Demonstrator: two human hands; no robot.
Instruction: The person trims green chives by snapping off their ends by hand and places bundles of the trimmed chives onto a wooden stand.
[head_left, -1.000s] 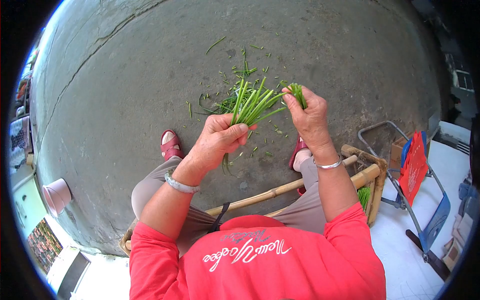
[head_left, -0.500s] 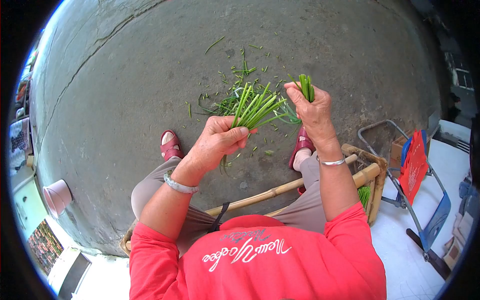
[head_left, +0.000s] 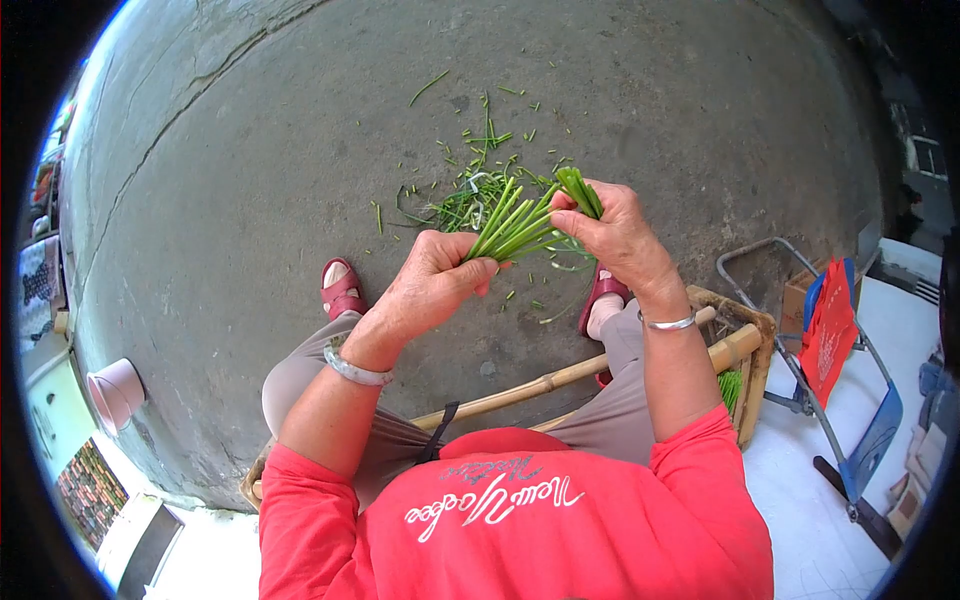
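Note:
My left hand (head_left: 447, 272) is closed around a fanned bunch of long, thin green vegetable stems (head_left: 512, 229), which look like garlic scapes or chives. My right hand (head_left: 617, 230) pinches a smaller bundle of short green stem pieces (head_left: 579, 193), its tips up against the right side of the left bunch. Below both hands, a loose heap of green trimmings (head_left: 462, 205) lies on the concrete floor, with cut bits scattered around it. The undersides of both bunches are partly hidden by my fingers.
I sit with knees apart over a bamboo frame (head_left: 535, 388); more green stems (head_left: 730, 390) show inside it at right. A folding chair (head_left: 868, 440) with a red bag (head_left: 828, 335) stands to the right. A pink bucket (head_left: 115, 395) is at far left.
My right hand has moved left and slightly down, bringing its short bundle from apart to the edge of the left bunch. My left hand has barely moved.

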